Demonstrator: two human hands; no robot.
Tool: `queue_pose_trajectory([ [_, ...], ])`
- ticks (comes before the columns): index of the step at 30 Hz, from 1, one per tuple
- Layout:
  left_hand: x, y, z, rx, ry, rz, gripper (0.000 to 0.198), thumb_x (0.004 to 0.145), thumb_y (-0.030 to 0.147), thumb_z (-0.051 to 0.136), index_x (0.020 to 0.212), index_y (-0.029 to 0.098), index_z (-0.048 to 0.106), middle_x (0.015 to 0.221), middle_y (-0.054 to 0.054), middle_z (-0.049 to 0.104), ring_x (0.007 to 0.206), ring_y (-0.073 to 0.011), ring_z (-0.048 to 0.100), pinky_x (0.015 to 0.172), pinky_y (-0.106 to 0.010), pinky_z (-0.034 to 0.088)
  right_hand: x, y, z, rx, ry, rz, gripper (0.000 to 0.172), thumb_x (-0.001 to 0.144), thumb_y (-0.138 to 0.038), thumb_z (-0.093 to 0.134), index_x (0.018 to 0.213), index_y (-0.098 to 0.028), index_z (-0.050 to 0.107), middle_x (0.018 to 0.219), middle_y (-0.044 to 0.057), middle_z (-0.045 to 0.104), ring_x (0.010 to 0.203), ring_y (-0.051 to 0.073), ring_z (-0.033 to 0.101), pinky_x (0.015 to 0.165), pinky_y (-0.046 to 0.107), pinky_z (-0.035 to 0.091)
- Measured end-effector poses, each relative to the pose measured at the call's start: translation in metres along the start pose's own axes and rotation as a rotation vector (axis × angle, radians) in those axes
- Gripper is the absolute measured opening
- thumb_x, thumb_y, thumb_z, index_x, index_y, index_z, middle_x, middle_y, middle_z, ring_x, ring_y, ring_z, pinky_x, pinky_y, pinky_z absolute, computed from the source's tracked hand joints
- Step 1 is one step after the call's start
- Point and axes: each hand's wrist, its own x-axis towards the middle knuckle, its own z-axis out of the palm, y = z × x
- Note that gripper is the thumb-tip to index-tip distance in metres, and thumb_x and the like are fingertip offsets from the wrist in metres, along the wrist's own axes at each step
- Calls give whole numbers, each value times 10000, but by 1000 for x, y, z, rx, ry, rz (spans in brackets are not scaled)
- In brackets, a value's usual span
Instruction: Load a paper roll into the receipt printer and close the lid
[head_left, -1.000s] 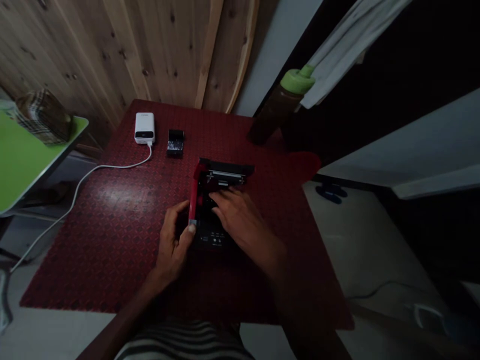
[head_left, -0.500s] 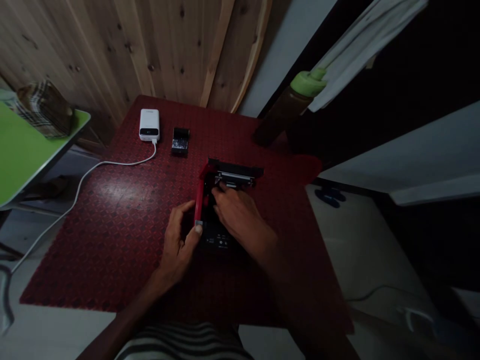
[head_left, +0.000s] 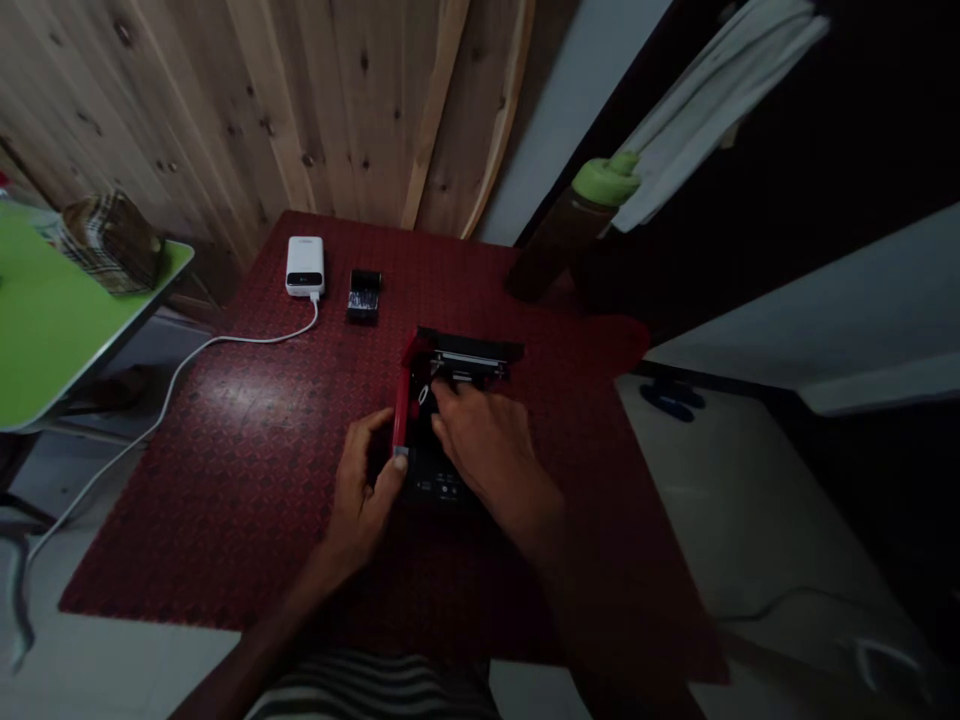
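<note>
A red-and-black machine (head_left: 403, 405), which looks like a small label printer, stands on the table with its black lid (head_left: 471, 346) raised. My left hand (head_left: 362, 490) grips its left front corner, thumb on top and fingers against the red side wall. Over the open compartment is my right hand (head_left: 484, 440), fingers bent and reaching down inside near the lid's hinge. A small white oval mark (head_left: 423, 394) shows beside those fingertips. The tips are partly hidden, and whatever they pinch cannot be made out. Printed symbols (head_left: 444, 489) mark the machine's black front panel.
A white power bank (head_left: 305, 266) with a cable (head_left: 225, 340) lies at the back left of the red table (head_left: 225, 480). Close by is a black ribbon roll (head_left: 364, 296). A brown bottle (head_left: 562, 235) with a green cap stands at the back right. A green table (head_left: 67, 350) stands left.
My right hand has shifted slightly within the compartment, and the white oval mark now shows beside its fingers. My left hand keeps its grip. The whole view has moved a little.
</note>
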Motion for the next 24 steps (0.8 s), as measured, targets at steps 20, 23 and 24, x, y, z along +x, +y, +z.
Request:
queue_pose_trajectory([
  [20,5,7,-5,102,18,42,568,1134,634,597,1538,243,677,1472,-116,772,1321,-324,755,1055,-435,630,22,147,121,1259,717,274,399,830,-538,804,1093,-254,712,898,-9,729,619,149,559,572,286,441],
  [23,5,9,-6,117,13,37,554,1138,625,588,1535,247,675,1468,-115,775,1297,-321,766,1027,-428,631,39,137,134,1239,683,245,384,805,-517,833,1054,-245,726,941,9,772,613,144,560,605,299,453],
  [24,5,9,-6,121,11,40,548,1139,621,587,1531,248,677,1467,-115,775,1298,-319,766,1031,-427,628,42,134,136,1231,667,237,378,805,-508,838,1055,-243,737,944,10,779,606,143,553,612,304,453],
])
